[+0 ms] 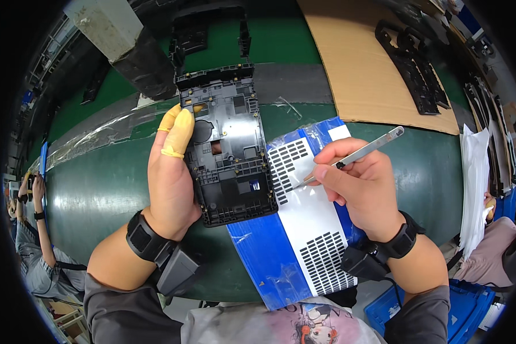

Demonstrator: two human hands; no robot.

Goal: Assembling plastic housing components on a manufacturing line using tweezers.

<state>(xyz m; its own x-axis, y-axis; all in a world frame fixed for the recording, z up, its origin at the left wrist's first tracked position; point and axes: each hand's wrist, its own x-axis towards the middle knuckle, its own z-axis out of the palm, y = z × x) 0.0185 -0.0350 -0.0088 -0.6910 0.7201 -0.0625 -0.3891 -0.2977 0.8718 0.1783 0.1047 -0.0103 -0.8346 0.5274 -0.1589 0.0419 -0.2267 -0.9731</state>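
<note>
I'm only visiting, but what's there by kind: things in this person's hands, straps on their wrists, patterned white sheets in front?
Black plastic housing, in left hand: 1
Tweezers, in right hand: 1
Black wrist straps: 2
White sheet with black rectangles: 1
Total: 5

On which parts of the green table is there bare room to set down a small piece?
Bare table shows left of the left hand, and between the right hand and the white sheets. The middle is crowded: black housing, tweezers, and sticker sheet on a blue pack.
</note>
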